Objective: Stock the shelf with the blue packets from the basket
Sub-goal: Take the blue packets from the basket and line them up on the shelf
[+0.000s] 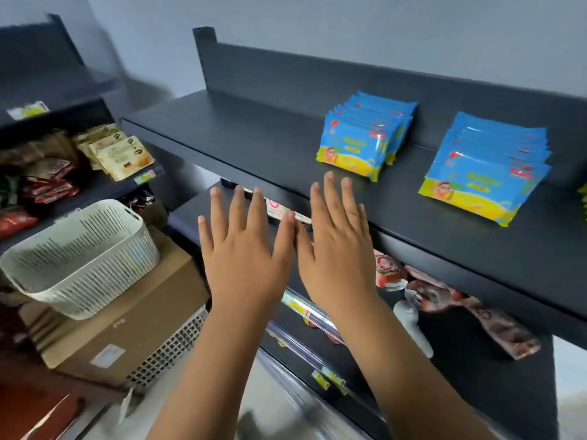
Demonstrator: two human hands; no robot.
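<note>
Two rows of blue packets stand leaning on the dark top shelf (254,144): one row (365,138) near the middle, another (486,173) further right. My left hand (241,249) and my right hand (336,236) are held flat side by side, palms down, fingers straight and spread, thumbs touching, in front of the shelf's front edge. Neither hand holds anything. The fingertips of my right hand reach just short of the nearer row. A white slatted basket (79,258) sits at the left on a cardboard box; I see no packets inside it.
The cardboard box (133,315) rests on a white crate (171,347). A neighbouring rack at left holds beige (117,150) and red (50,185) snack packs. The lower shelf under my hands carries pink-and-brown packets (476,315) and price tags.
</note>
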